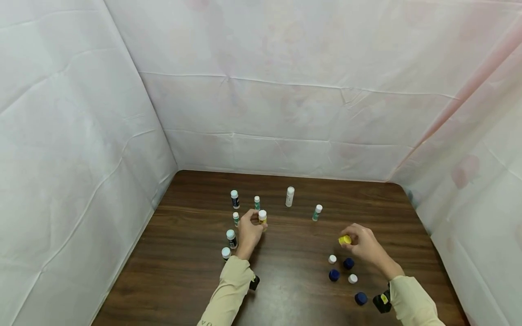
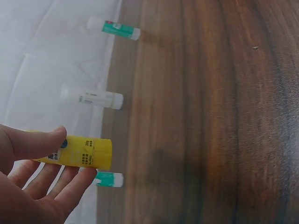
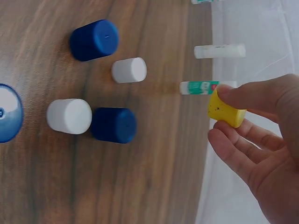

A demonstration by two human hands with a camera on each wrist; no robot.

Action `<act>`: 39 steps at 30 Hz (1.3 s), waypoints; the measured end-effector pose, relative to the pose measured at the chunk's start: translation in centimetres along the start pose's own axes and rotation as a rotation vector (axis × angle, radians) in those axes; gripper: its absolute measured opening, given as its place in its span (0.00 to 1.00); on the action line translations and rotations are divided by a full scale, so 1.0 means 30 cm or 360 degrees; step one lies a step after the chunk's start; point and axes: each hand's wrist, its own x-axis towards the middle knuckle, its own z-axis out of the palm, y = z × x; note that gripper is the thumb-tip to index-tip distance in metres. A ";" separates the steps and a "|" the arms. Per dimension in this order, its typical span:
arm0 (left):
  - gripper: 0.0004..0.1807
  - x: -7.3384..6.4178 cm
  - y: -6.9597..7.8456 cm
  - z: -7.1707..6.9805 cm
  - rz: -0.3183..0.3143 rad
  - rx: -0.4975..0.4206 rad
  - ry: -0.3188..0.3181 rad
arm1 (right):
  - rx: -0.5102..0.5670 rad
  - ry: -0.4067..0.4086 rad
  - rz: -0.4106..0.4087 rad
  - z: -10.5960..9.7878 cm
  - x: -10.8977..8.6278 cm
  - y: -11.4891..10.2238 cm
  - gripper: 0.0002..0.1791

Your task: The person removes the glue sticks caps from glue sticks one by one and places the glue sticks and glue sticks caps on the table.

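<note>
My left hand pinches a yellow glue stick between thumb and fingers. Its white top is uncovered, and its yellow base hangs above the wooden table in the left wrist view. To the right, my right hand holds a yellow cap between thumb and fingertips, above the table. Below that hand lie blue caps and white caps. Close around the left hand stand green glue sticks and dark-labelled glue sticks with white tops.
A white glue stick stands near the back of the wooden table, with a green glue stick to its right. Another dark-labelled stick stands at back left. White cloth walls the table on the back and sides.
</note>
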 end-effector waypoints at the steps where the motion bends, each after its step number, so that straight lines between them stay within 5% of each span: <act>1: 0.22 0.002 -0.007 0.006 -0.0008 -0.0017 0.0006 | 0.0002 -0.0001 0.0026 0.006 -0.001 0.006 0.15; 22: 0.19 0.039 -0.095 0.047 -0.0077 -0.0032 0.0144 | 0.0032 -0.0181 0.0355 0.114 -0.018 0.092 0.13; 39: 0.21 0.030 -0.117 0.035 0.0050 0.0007 0.0141 | 0.0064 -0.0205 0.0487 0.128 -0.038 0.082 0.12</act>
